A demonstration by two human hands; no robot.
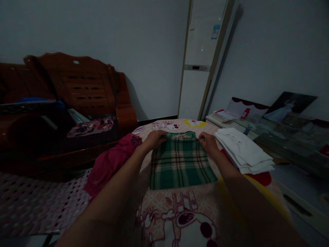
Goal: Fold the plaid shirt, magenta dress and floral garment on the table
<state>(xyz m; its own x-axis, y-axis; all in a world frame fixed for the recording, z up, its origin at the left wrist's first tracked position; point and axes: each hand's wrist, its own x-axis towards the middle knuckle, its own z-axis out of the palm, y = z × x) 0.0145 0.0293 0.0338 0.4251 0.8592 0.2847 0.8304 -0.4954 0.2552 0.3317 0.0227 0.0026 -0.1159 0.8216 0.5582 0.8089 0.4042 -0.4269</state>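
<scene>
1. Green plaid cloth (177, 168): laid flat, squared, toward the surface's (205, 200) far edge.
2. Your left hand (157, 138) and right hand (209, 143) pinch its far corners, fingers seemingly closed; dim view.
3. White stack (243, 147), right edge: folded. Magenta cloth (113, 163), left edge: loose, unfolded.

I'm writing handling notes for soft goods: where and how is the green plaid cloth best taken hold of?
Probably pinch the green plaid cloth at its two far corners, coming in from either side. It lies mostly flat and roughly four-sided, so the corners offer thin edges to grip; the left hand and right hand are there.
</scene>
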